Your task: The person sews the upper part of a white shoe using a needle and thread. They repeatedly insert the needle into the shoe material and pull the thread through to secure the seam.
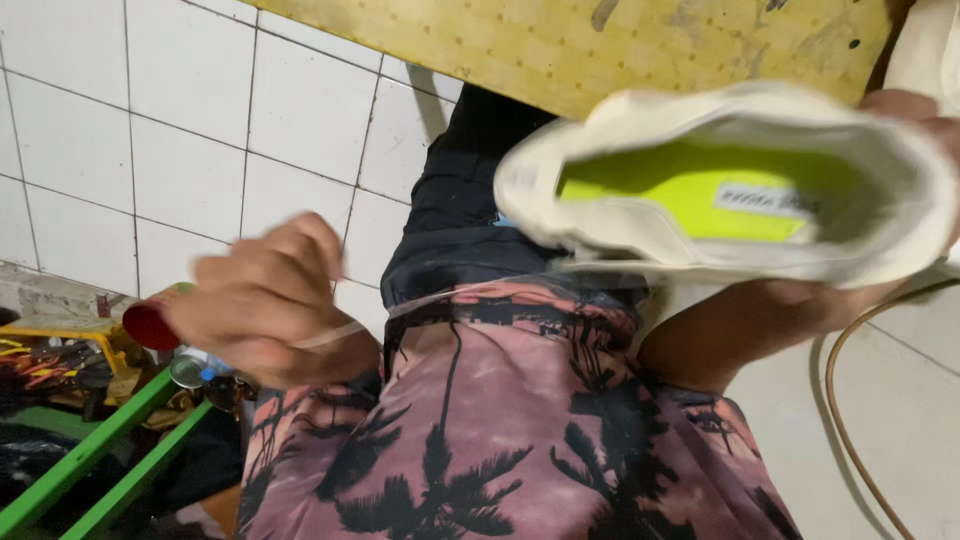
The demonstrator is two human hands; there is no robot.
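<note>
Over white floor tiles: one cream shoe (730, 190), one red-capped container (152, 322).
Right hand (905, 200) fingers clamp the shoe; left hand (270, 300) fingers close around the container, below a yellow table (560, 45).

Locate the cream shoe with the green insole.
Upper right of the head view: the cream shoe is held up in the right hand, below the yellow board.
</note>
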